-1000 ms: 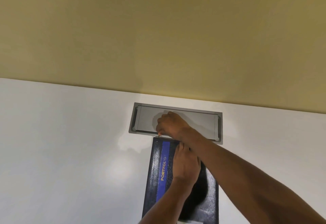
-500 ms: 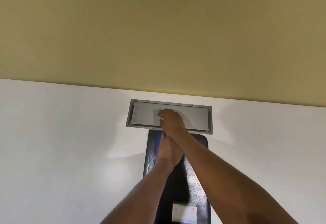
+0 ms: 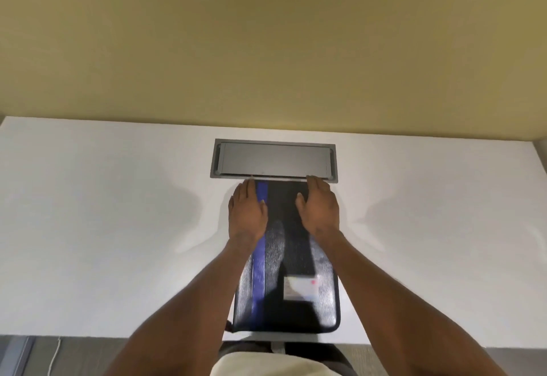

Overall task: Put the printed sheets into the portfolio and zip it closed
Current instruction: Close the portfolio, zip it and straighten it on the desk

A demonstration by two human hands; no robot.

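Observation:
A black portfolio (image 3: 284, 257) with a blue stripe and a small white label lies closed and flat on the white desk (image 3: 103, 227), running from the desk's near edge to the grey hatch. My left hand (image 3: 247, 213) rests palm down on its far left part, over the blue stripe. On the far right part lies my right hand (image 3: 318, 208), also flat with fingers extended. Neither hand holds anything. No printed sheets are visible.
A grey metal cable hatch (image 3: 273, 159) is set into the desk just beyond the portfolio. A yellow wall (image 3: 266, 44) rises behind the desk. A white cable (image 3: 54, 349) hangs below the near edge at left.
My right hand has left the portfolio's far left corner and moved right. My arms have uncrossed and both hands now lie flat side by side. The view has tilted down.

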